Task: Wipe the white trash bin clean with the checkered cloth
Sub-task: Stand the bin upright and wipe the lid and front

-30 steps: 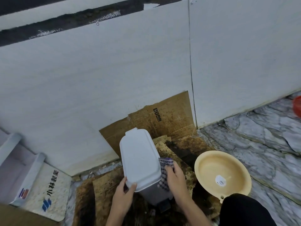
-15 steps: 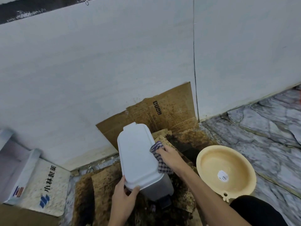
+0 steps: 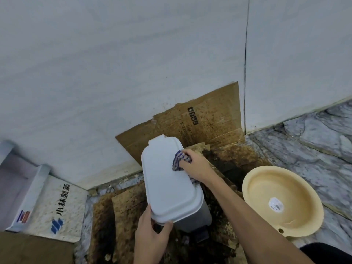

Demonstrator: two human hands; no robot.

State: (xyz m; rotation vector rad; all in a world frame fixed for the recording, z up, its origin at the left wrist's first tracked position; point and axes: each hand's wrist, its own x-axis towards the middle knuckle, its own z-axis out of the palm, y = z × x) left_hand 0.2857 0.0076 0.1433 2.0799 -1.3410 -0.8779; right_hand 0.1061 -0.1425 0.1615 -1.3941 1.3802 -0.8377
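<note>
Under your right hand [image 3: 197, 166], the bunched checkered cloth [image 3: 180, 161] sits pressed on the white trash bin [image 3: 169, 185] lid's far edge; your left hand [image 3: 150, 237] clamps its near rim.

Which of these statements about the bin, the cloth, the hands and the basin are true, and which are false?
1. The right hand presses the checkered cloth on the lid of the white trash bin. True.
2. The left hand is in the air, away from the bin. False: it grips the bin's near edge.
3. The beige basin sits to the right of the bin. True.
4. The bin's lid is open. False: it is closed.
</note>
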